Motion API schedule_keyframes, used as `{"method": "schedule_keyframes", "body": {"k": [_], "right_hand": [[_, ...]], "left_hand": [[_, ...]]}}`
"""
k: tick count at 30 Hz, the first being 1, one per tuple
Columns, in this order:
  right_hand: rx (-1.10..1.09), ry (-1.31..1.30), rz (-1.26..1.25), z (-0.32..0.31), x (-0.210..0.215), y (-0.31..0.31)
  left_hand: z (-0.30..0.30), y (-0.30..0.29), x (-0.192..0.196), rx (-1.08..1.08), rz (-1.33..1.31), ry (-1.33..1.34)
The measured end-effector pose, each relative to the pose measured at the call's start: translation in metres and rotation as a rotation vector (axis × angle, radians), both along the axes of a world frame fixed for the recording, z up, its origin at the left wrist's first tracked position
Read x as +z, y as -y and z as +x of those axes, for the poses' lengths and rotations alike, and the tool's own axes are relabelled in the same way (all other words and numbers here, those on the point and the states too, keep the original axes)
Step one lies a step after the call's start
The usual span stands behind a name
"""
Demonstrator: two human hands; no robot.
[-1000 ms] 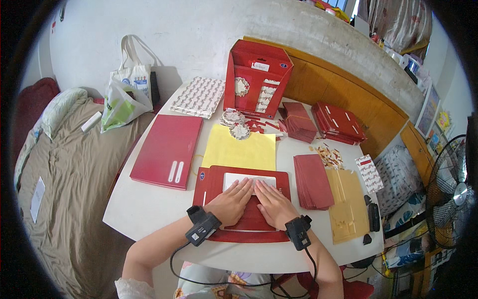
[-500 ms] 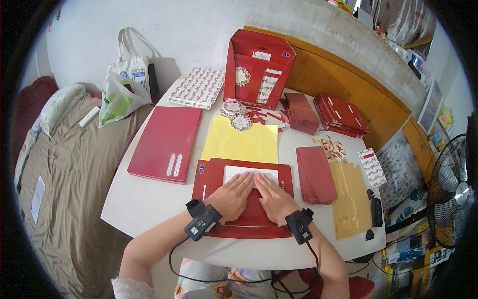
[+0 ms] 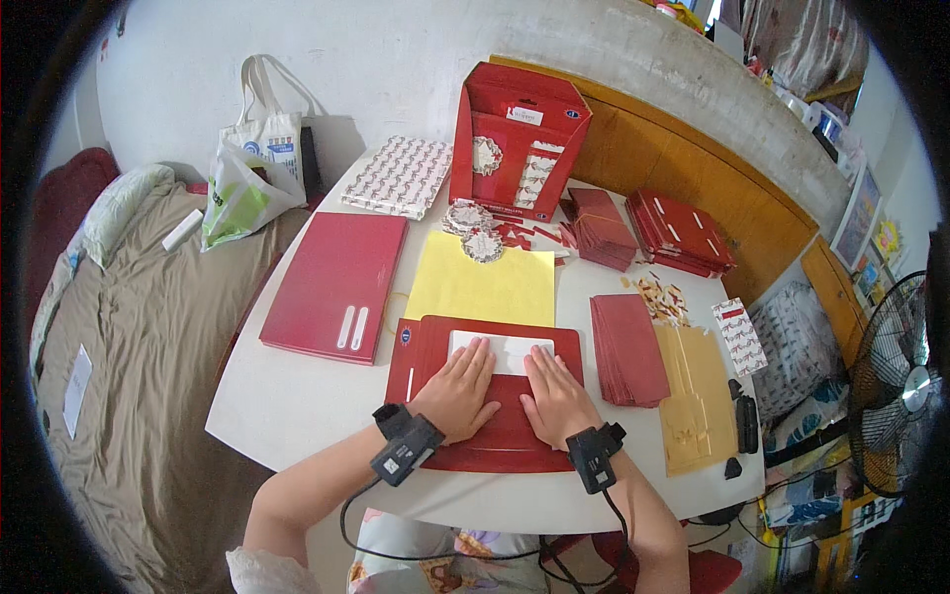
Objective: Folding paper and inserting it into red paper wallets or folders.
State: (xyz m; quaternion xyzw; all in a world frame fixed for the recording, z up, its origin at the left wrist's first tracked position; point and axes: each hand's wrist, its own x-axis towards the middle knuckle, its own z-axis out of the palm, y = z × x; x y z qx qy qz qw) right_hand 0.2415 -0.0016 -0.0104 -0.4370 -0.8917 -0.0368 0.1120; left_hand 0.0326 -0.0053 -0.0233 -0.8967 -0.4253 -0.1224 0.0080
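Near the front edge of the table lies a red printed card sheet (image 3: pixel 507 421) on top of others of slightly different outline. A white rectangular panel (image 3: pixel 507 348) shows near its far end. My left hand (image 3: pixel 455 394) rests flat on the sheet, fingertips on the left part of the panel. My right hand (image 3: pixel 556 398) lies flat too, its fingertips at the panel's right end. Both hands have their fingers stretched out and hold nothing. Just beyond the red sheet is a yellow sheet (image 3: pixel 483 287), partly covered by it.
A dark red card stack (image 3: pixel 332 282) lies left, a narrower red stack (image 3: pixel 628 346) right, beside a tan sheet (image 3: pixel 698 426). A tall red display box (image 3: pixel 522 139) stands behind round patterned cut-outs (image 3: pixel 482 246). A fan (image 3: pixel 905 381) is far right. Cables hang from my wrist bands.
My hands have slid apart along the white panel, the left one leftward and the right one rightward. More of the panel now shows between them. The view has shifted slightly.
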Motion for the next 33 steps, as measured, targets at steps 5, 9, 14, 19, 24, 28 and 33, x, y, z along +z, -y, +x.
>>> {"method": "schedule_keyframes", "body": {"k": [5, 9, 14, 19, 24, 28, 33], "right_hand": [[0.018, -0.110, -0.056, 0.003, -0.004, -0.001], [0.044, -0.129, 0.094, 0.000, -0.002, -0.002], [0.035, -0.177, 0.195, -0.003, 0.003, 0.000], [0.037, -0.198, 0.167, -0.004, -0.001, 0.001], [0.084, -0.183, 0.223, -0.005, -0.001, -0.002], [0.097, -0.170, 0.231, -0.005, -0.001, -0.002], [0.047, -0.175, 0.246, -0.006, -0.002, 0.002]], "left_hand": [[-0.003, -0.001, 0.000, -0.006, -0.036, 0.118], [-0.001, -0.001, 0.006, -0.024, 0.064, 0.092], [0.001, 0.001, 0.015, -0.047, 0.166, 0.138], [0.003, 0.004, 0.010, -0.044, 0.142, 0.187], [0.003, 0.002, 0.000, -0.064, 0.192, 0.184], [0.004, 0.004, -0.005, -0.034, 0.190, 0.085], [0.000, 0.004, 0.002, -0.057, 0.074, 0.153]]}}
